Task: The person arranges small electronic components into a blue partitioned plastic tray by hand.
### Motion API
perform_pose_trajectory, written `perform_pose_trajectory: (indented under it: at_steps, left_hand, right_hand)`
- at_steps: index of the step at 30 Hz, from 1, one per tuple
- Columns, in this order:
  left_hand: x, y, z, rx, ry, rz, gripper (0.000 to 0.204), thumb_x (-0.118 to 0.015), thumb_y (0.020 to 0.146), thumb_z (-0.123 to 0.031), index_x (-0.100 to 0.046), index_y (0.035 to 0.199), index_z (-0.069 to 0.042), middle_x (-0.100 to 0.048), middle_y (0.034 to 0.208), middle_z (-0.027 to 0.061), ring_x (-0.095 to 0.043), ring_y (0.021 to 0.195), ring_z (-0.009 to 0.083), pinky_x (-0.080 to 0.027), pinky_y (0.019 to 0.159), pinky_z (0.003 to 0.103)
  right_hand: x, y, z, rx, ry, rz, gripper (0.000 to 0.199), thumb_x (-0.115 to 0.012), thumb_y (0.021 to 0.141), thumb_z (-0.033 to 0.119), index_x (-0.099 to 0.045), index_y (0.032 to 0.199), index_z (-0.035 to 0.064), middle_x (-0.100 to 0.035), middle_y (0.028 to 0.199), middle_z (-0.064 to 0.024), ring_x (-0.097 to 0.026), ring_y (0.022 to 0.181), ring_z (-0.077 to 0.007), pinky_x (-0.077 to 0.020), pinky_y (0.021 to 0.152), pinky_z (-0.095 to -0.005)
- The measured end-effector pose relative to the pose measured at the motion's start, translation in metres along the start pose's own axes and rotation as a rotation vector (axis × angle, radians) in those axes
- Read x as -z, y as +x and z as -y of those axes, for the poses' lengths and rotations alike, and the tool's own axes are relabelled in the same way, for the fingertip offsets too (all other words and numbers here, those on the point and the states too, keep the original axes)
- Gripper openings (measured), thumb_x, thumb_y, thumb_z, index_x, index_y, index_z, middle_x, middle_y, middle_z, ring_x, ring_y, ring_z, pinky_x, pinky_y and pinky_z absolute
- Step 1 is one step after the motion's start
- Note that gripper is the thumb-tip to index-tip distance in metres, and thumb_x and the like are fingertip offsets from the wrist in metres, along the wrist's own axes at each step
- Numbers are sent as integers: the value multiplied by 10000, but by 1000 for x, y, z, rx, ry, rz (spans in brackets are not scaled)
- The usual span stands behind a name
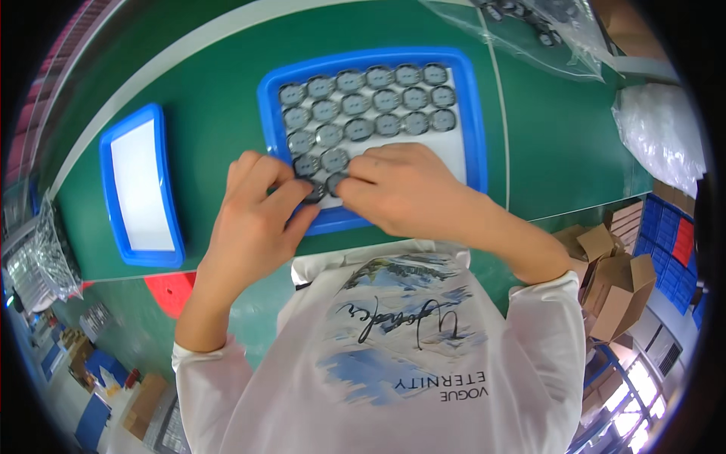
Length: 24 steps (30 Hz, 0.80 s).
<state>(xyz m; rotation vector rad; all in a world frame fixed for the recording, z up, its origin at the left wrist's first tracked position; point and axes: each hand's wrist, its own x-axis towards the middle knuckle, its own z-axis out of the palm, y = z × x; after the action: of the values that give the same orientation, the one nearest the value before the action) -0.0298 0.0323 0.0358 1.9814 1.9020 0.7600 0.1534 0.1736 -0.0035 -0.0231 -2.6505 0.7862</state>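
A blue tray [475, 121] with a white liner sits on the green table and holds several round grey discs [355, 102] in rows. My left hand [253, 219] rests at the tray's near left corner, fingers pinching a disc [314, 191]. My right hand [401, 189] lies over the tray's near edge, fingertips touching a disc [335, 181] next to the left hand's. Both hands meet at the lowest row of discs.
A second, smaller blue tray [113, 219] with a bare white liner lies to the left. Clear plastic bags [529, 34] holding more discs lie at the far right; another bag [665, 129] is further right. Cardboard boxes [616, 284] stand below the table edge.
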Motion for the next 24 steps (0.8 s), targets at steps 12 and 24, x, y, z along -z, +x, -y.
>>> perform_pose_trajectory:
  at_steps: [12,24]
  left_hand:
    - [-63,210,-24,-392,86,-212,158,-703,858,-38,-666,1008,-2,-665,895,101,-599,753,264,-520,714,338]
    - [-50,247,-5,-264,27,-210,92,-610,862,-66,-624,901,16,-658,845,231,-655,821,438,-511,728,498]
  right_hand:
    - [133,-51,-154,-587,-391,-488,255,-719,886,184,-715,1102,47,-711,954,-105,-646,787,-232,-530,748,-358]
    - [135,-70,-132,-615,-270,-367,227,-719,862,82,-664,1076,26,-662,969,-107,-639,798,-238,-524,754,-355]
